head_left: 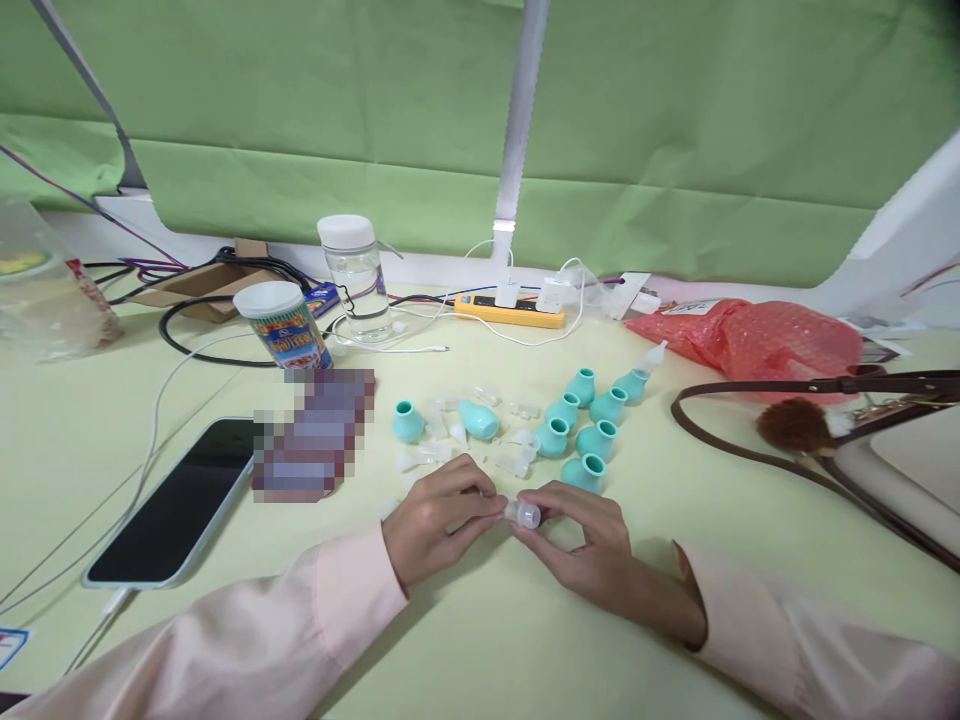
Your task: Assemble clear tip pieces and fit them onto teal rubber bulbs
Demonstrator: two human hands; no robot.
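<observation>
My left hand (pixel 444 520) pinches one end of a small clear plastic nozzle piece (pixel 529 515) just above the table. From the other side, the thumb and fingers of my right hand (pixel 589 550) close around the same piece. Beyond my hands lie loose clear plastic parts (pixel 514 460). Several teal rubber bulbs (pixel 553 438) with open necks stand in a cluster to the right of them. One bulb (pixel 631 385) at the back right carries a clear tip. A teal bulb (pixel 478 420) rests on its side in the middle, and another (pixel 408 422) stands at the left.
On the left are a phone (pixel 180 505) with a cable, a pixelated item (pixel 315 435), a printed tub (pixel 283 325) and a water bottle (pixel 356 280). At the back sits a yellow power strip (pixel 510 313). A red bubble-wrap package (pixel 757 340) and a strapped bag (pixel 900 460) occupy the right.
</observation>
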